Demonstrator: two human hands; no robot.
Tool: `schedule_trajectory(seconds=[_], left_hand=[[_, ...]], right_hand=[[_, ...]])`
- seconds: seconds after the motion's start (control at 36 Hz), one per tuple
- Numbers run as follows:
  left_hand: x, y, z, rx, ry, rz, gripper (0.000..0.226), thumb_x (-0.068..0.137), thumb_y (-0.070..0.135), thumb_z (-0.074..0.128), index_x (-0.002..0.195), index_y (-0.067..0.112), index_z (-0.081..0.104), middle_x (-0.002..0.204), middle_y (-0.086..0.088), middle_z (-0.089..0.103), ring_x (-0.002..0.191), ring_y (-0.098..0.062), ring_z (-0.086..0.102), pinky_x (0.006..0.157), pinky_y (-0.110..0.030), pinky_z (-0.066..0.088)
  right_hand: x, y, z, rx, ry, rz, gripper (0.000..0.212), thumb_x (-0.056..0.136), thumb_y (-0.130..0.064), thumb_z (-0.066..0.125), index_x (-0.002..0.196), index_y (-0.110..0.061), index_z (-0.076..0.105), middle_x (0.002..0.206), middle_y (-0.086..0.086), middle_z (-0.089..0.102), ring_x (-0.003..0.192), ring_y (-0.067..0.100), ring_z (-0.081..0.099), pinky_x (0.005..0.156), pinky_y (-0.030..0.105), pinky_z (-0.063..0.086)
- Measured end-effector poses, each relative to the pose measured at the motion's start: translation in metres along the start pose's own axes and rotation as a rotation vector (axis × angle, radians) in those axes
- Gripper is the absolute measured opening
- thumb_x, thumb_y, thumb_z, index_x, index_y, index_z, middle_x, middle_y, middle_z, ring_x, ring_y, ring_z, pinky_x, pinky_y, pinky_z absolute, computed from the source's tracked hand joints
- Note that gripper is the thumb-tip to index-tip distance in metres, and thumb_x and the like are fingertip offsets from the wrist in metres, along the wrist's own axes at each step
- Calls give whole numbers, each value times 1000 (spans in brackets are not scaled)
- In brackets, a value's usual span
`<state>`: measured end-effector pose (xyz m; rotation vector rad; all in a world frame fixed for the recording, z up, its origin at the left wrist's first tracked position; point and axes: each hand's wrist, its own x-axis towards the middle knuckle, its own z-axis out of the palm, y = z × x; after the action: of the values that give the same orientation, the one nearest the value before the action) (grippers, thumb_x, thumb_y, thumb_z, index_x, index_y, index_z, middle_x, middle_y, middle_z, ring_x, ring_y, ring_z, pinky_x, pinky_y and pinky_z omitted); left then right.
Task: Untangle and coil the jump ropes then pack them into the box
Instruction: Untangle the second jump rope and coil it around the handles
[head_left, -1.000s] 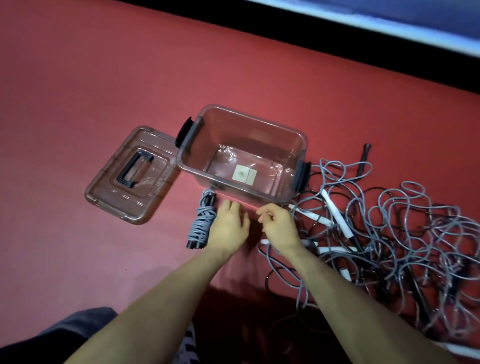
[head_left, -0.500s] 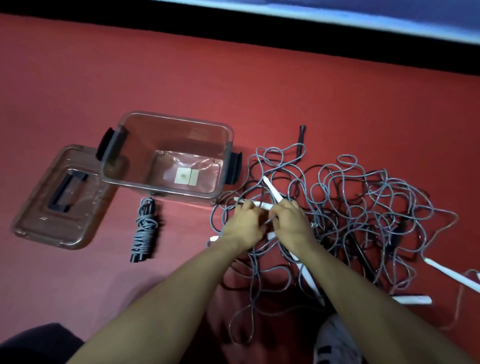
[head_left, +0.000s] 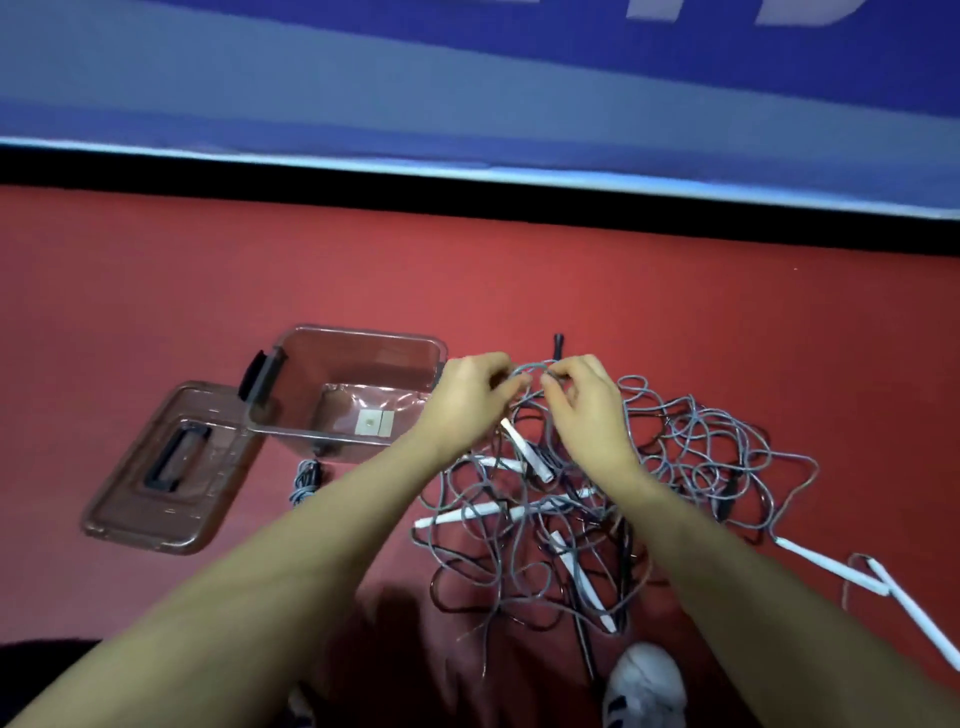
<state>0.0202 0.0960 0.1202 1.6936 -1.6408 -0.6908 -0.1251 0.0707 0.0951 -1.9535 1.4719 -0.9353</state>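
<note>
On a red floor (head_left: 156, 291) beside a blue-and-black wall panel (head_left: 467, 93), a person works both bare hands into a tangled heap of grey jump ropes (head_left: 571, 499). At the top of the heap, the left hand (head_left: 470, 397) and the right hand (head_left: 587, 402) meet over a raised grey strand, the fingers of each curled and pinching the cord between thumb and fingertips. White handles (head_left: 524, 451) poke out of the knotted loops below the wrists, and more white handles (head_left: 831, 566) trail off to the right edge of the pile; a black handle (head_left: 558, 345) shows just beyond the hands. Immediately left of the left hand stands the clear plastic box (head_left: 363, 338), open, with black side latches and a small pale label on its bottom. Its lid (head_left: 130, 519), with a black carry handle, lies flat on the floor to the left of the box, one corner touching or slipped just under it. A coiled rope (head_left: 307, 479), already wound into a bundle, lies on the floor in front of the box, partly hidden by the left forearm. A white shoe (head_left: 649, 680) shows at the bottom edge, close to the nearest loops.
</note>
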Motion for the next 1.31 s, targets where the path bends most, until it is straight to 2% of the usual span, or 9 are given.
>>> schedule_trajectory(seconds=[0.25, 0.47, 0.64, 0.72, 0.83, 1.0, 1.08, 1.19, 1.31], left_hand=[[1, 98, -71, -214, 171, 170, 17, 90, 18, 63, 77, 8, 68, 60, -8, 66, 53, -15, 63, 63, -28, 52], [-1, 166, -114, -361, 255, 276, 22, 91, 18, 63, 78, 1, 68, 61, -10, 64, 52, -16, 60, 63, -29, 52], [2, 170, -117, -470, 158, 211, 33, 91, 21, 62, 123, 16, 56, 99, -2, 60, 80, -17, 66, 76, -28, 51], [2, 152, -105, -329, 92, 113, 27, 89, 5, 55, 115, 7, 61, 99, -3, 58, 84, -17, 59, 80, -27, 46], [-8, 121, -85, -153, -200, 52, 17, 86, 11, 63, 102, 12, 67, 92, 0, 63, 59, 5, 46, 56, -12, 37], [-5, 101, -72, -229, -50, 35, 26, 89, 15, 63, 64, 13, 59, 56, -1, 60, 47, -9, 55, 56, -22, 47], [6, 93, -77, -306, 62, -14, 25, 91, 14, 61, 66, 15, 61, 54, -2, 62, 50, -13, 58, 67, -29, 52], [16, 88, -89, -342, 133, 1, 21, 91, 14, 60, 73, 6, 66, 57, -5, 64, 54, -17, 60, 70, -37, 56], [16, 93, -95, -271, 155, 39, 23, 89, 18, 62, 74, 2, 67, 56, -3, 65, 51, -13, 59, 65, -29, 53]], right_hand=[[11, -70, -57, 164, -176, 68, 13, 89, -9, 58, 98, -12, 68, 74, -4, 55, 63, 5, 46, 61, 22, 36], [13, -122, -104, 366, -214, 10, 19, 84, 5, 63, 80, -13, 58, 65, 6, 57, 40, 9, 50, 47, 23, 45], [22, -135, -111, 624, -53, 48, 23, 87, 13, 54, 76, -7, 53, 59, 12, 51, 39, 6, 50, 44, 19, 46], [25, -137, -112, 738, 7, 44, 24, 88, 13, 52, 75, -6, 56, 57, 10, 52, 43, 5, 53, 44, 17, 47], [27, -135, -110, 896, 48, 77, 19, 88, 9, 55, 75, -4, 61, 54, 5, 57, 46, 10, 56, 47, 20, 50], [30, -132, -95, 1177, 43, 134, 16, 88, 9, 55, 78, -3, 61, 60, 3, 61, 52, 10, 58, 51, 20, 49], [36, -118, -86, 958, 5, 161, 8, 88, 0, 59, 89, -7, 63, 74, 5, 60, 55, 7, 54, 52, 20, 44], [34, -98, -77, 279, -348, 127, 32, 88, -13, 65, 119, -15, 60, 98, 2, 59, 79, 5, 55, 64, 12, 43], [29, -103, -66, 193, -466, 53, 17, 87, -18, 66, 103, -19, 65, 91, 3, 60, 66, 9, 51, 57, 22, 41]])
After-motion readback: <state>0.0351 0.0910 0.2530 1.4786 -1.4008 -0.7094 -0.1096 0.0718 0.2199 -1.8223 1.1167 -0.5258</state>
